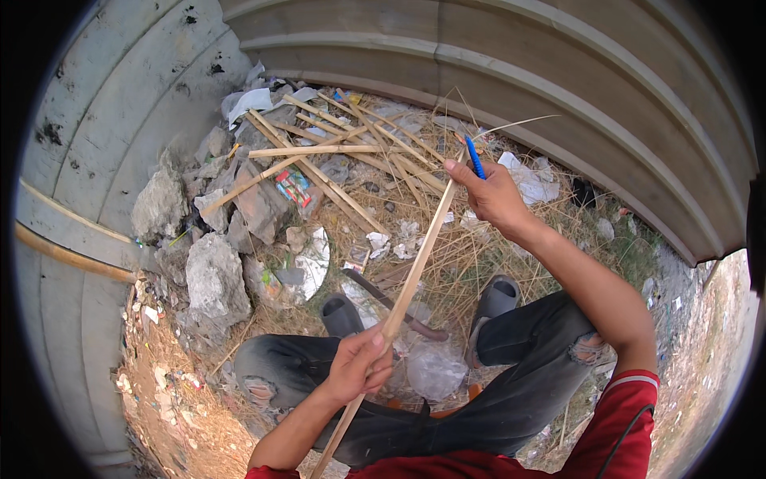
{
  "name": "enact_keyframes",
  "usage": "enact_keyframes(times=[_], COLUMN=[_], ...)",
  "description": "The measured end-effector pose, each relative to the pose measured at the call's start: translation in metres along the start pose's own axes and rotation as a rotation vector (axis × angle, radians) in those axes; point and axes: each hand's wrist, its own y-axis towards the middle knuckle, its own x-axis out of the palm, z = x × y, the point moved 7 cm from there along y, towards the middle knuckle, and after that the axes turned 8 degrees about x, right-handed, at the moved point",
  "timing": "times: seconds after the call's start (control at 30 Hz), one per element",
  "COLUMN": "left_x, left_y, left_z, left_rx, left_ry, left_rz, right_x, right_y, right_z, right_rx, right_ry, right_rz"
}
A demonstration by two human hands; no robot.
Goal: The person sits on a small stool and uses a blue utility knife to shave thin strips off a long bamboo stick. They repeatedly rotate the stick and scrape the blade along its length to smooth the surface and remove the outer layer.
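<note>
A long pale bamboo strip slants across the view, from beside my lap up to the far right. My left hand is closed round its lower part, above my thigh. My right hand is closed at the upper end, pinching the strip between thumb and fingers. A slim blue tool, like a pen or a small handle, sticks up from the same hand; its lower part is hidden. Thin splinters curl from the strip's tip. Between my feet lies a curved dark blade with a brown handle.
Several bamboo strips lie piled on dry grass ahead. Broken concrete lumps stand at the left. Metal sheet walls close in the left and far sides. A crumpled clear plastic bag and paper scraps litter the ground.
</note>
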Motion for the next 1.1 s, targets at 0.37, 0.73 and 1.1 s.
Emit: enact_keyframes(times=[0.37,0.73,1.1], left_x=[-0.007,-0.002,-0.003], left_y=[0.008,0.012,0.011], left_z=[-0.003,0.008,0.010], left_rx=[-0.052,-0.013,-0.051], left_ry=[-0.234,-0.276,-0.277], left_rz=[0.001,0.035,0.058], right_x=[0.041,0.078,0.068], right_y=[-0.032,-0.096,-0.060], right_z=[-0.004,-0.018,-0.022], right_rx=[-0.137,-0.348,-0.289], right_ry=[-0.492,-0.931,-1.107], right_rz=[-0.224,-0.347,-0.188])
